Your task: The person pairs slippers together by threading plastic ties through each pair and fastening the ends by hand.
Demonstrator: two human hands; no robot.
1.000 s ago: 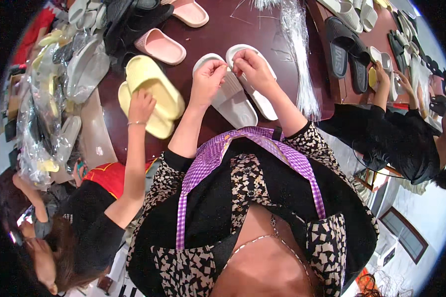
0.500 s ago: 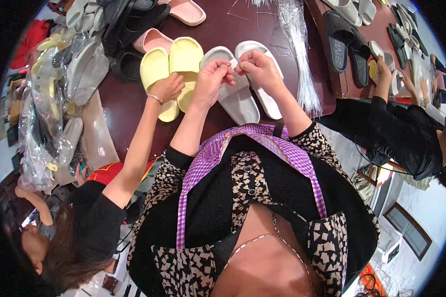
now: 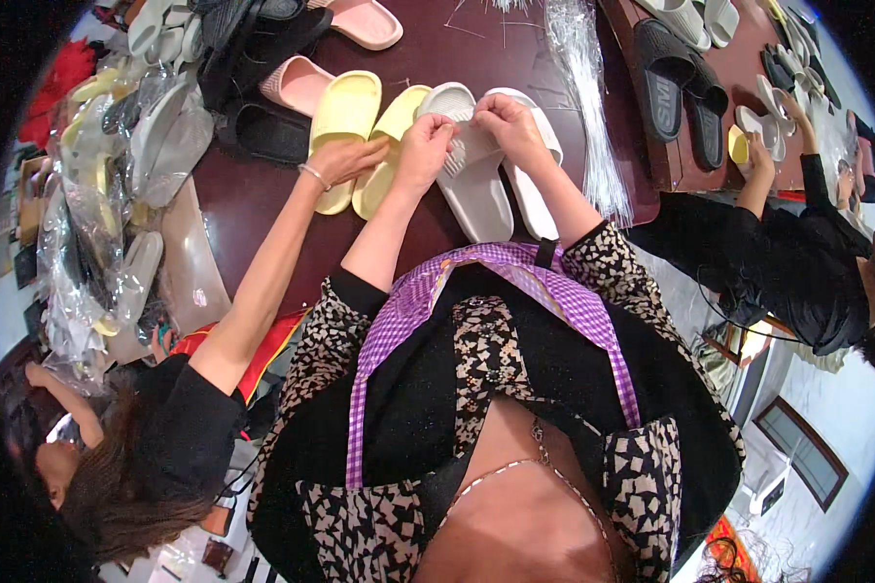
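A grey slide sandal (image 3: pixel 476 199) and a white slide sandal (image 3: pixel 532 202) lie side by side on the dark red table before me. Over the grey one's strap, my left hand (image 3: pixel 426 154) is closed in a pinch. Close to its right, my right hand (image 3: pixel 511 131) also pinches, above the two straps. Whatever thin thing lies between my fingertips is too small to make out. Just left of my hands is a pair of yellow slides (image 3: pixel 346 103), with a co-worker's hand (image 3: pixel 348 161) on them.
A bundle of thin white ties (image 3: pixel 593 126) lies right of the sandals. Black slides (image 3: pixel 267 131) and a pink slide (image 3: pixel 297 83) are at the left. Bagged slides (image 3: pixel 170 136) pile up farther left. At the right table, another person handles slides beside a dark grey pair (image 3: pixel 659 83).
The co-worker's hand and the yellow slides have shifted; the left yellow slide is now farther right and up. My hands have moved slightly right, still pinching. The grey and white sandals have moved slightly.
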